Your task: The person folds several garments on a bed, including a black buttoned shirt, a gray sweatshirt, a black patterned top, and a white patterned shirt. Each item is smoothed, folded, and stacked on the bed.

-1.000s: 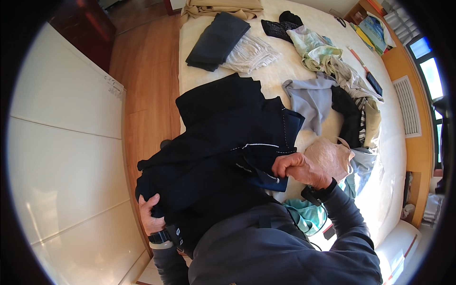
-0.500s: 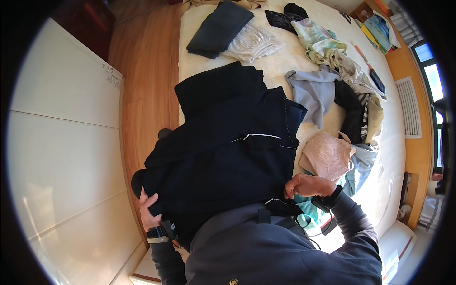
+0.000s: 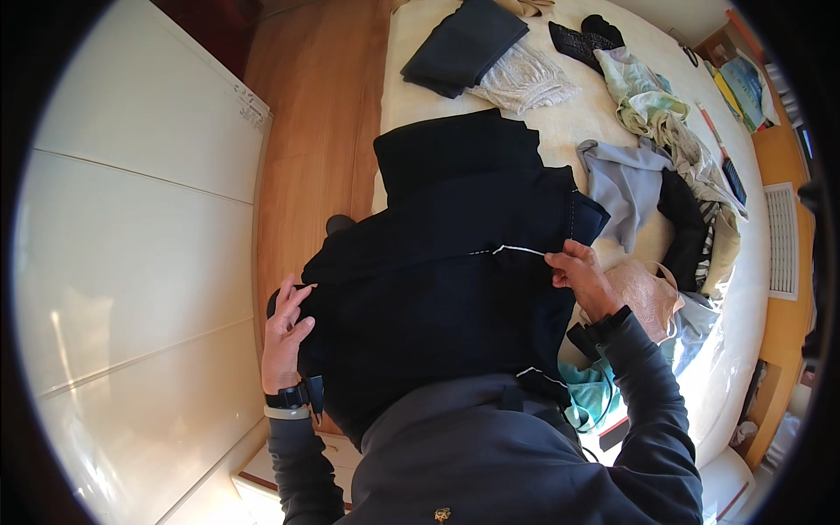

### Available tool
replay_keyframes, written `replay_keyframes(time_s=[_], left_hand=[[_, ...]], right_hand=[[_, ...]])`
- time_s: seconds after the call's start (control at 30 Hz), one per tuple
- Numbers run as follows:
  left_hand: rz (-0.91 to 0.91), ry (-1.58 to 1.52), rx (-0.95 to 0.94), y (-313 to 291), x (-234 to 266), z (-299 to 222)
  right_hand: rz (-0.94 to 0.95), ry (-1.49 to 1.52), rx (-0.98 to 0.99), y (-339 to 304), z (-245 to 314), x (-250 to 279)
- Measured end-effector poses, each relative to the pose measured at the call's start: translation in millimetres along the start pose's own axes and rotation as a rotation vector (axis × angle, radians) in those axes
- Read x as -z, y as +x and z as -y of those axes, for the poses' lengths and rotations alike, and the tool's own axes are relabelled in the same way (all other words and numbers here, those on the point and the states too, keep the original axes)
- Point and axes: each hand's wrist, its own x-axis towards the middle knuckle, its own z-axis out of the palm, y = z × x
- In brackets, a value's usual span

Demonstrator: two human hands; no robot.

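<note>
A large black garment with white trim lines and dashed stitching is spread over my lap and onto the bed; I cannot tell its exact kind. My right hand pinches it at its right side, where one white trim line ends. At the garment's left edge, my left hand has its fingers apart, with the fingertips by the cloth. A pink lace bra lies just beyond my right hand, partly hidden by it. Below that, a teal cloth is tucked beside my right forearm.
The bed holds a folded dark garment, a white lacy garment, a grey garment and a green patterned cloth. A white cabinet stands close on the left, with wooden floor between.
My right hand has moved up from the lower white trim to the upper one and pinches there. My left hand has risen along the left edge and its fingers have spread. The view has shifted.
</note>
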Motion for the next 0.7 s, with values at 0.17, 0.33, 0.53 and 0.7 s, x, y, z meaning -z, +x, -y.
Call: replay_keyframes(time_s=[0.17,0.33,0.53,0.7], left_hand=[[0.250,0.484,-0.173,36,-21,-23],[0.222,0.504,-0.105,66,-28,-36],[-0.045,0.397,-0.120,96,-20,-63],[-0.059,0.441,-0.236,134,-15,-90]], right_hand=[[-0.092,-0.149,0.208,-8,32,2],[-0.126,0.138,0.332,-15,102,0],[0.058,0.185,0.432,32,177,-1],[0.063,0.211,0.431,65,203,-7]])
